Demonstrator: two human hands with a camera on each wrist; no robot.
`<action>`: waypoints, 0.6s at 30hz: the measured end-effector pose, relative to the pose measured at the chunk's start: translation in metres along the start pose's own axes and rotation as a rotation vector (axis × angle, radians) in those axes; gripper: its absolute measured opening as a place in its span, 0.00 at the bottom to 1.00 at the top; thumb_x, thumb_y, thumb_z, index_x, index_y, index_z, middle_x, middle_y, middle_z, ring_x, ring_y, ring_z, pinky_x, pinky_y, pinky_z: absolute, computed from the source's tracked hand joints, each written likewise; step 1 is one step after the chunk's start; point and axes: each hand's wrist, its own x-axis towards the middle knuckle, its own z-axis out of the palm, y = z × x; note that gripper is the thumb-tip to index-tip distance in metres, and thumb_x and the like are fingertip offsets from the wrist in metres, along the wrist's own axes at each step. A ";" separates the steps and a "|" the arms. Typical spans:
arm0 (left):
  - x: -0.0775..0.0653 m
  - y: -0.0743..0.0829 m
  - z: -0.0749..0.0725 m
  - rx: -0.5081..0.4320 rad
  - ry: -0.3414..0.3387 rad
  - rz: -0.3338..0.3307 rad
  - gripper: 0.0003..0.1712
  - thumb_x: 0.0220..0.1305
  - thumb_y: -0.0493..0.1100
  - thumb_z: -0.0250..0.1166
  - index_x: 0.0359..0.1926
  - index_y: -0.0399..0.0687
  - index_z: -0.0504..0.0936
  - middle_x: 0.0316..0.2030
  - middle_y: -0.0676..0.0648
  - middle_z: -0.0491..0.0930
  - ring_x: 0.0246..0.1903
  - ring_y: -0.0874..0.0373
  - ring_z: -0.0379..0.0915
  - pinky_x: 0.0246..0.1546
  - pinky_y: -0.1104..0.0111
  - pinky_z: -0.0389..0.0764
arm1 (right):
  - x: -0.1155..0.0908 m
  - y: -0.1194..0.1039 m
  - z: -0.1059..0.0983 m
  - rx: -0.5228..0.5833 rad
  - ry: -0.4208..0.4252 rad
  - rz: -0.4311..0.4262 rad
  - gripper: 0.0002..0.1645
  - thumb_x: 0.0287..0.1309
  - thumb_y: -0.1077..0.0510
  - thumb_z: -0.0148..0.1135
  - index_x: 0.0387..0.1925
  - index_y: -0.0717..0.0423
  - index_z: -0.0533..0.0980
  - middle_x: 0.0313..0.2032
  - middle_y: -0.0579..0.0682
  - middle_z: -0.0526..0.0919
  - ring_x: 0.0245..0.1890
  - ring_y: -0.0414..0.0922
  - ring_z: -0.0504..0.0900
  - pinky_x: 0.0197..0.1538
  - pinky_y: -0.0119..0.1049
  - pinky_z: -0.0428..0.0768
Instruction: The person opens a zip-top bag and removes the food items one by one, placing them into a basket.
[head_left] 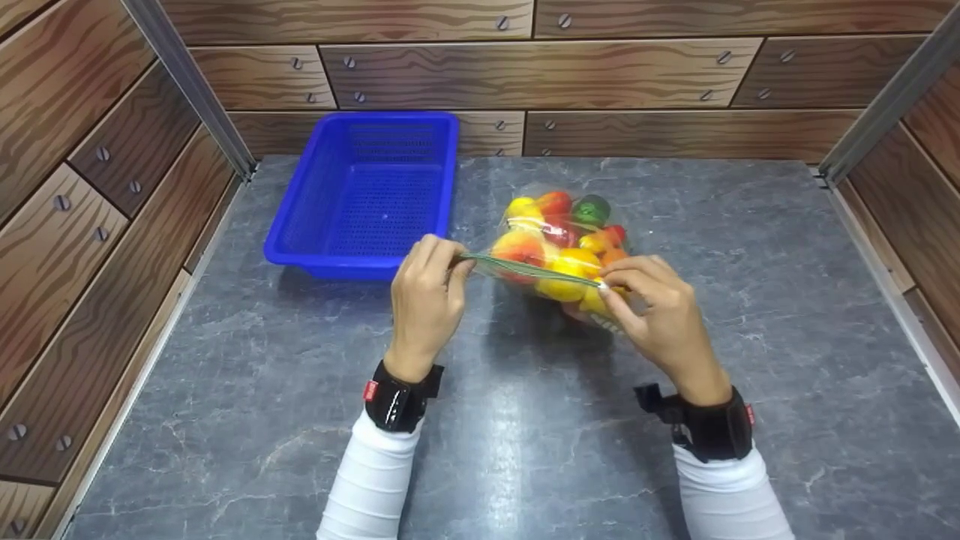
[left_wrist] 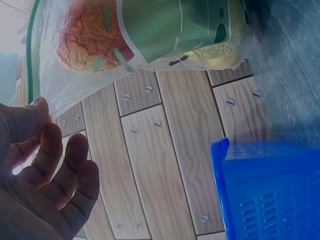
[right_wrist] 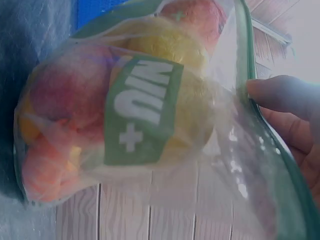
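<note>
A clear zip bag (head_left: 525, 217) full of toy-like fruits and vegetables stands on the grey table, its green zip edge (left_wrist: 31, 55) facing the person. Yellow, red, orange and dark green pieces show through the plastic. My left hand (head_left: 429, 289) pinches one end of the zip edge between thumb and forefinger. Toward the other end, my right hand (head_left: 660, 315) pinches the same edge with thumb and fingers. In the right wrist view, a green printed label (right_wrist: 142, 110) with white letters covers part of the bag's side.
A blue plastic basket (head_left: 450, 180) with perforated walls stands left of the bag, close behind my left hand. Wood-patterned walls (head_left: 540, 75) enclose the grey table (head_left: 262, 390) at the back and both sides. Metal posts (head_left: 202, 90) rise at the back corners.
</note>
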 end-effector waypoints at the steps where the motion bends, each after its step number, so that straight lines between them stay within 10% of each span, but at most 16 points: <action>1: 0.000 0.000 0.000 -0.001 0.001 -0.004 0.06 0.63 0.37 0.71 0.34 0.41 0.81 0.30 0.46 0.77 0.29 0.54 0.72 0.31 0.63 0.75 | 0.000 0.001 -0.002 -0.006 -0.003 -0.001 0.05 0.51 0.72 0.72 0.32 0.64 0.85 0.38 0.56 0.88 0.38 0.53 0.81 0.49 0.25 0.74; 18: 0.000 -0.007 -0.004 0.003 0.002 -0.069 0.07 0.64 0.39 0.70 0.35 0.40 0.80 0.30 0.45 0.75 0.30 0.53 0.71 0.32 0.62 0.76 | -0.004 0.006 -0.042 -0.164 -0.070 0.066 0.08 0.48 0.74 0.74 0.29 0.62 0.84 0.37 0.52 0.88 0.36 0.47 0.80 0.40 0.26 0.70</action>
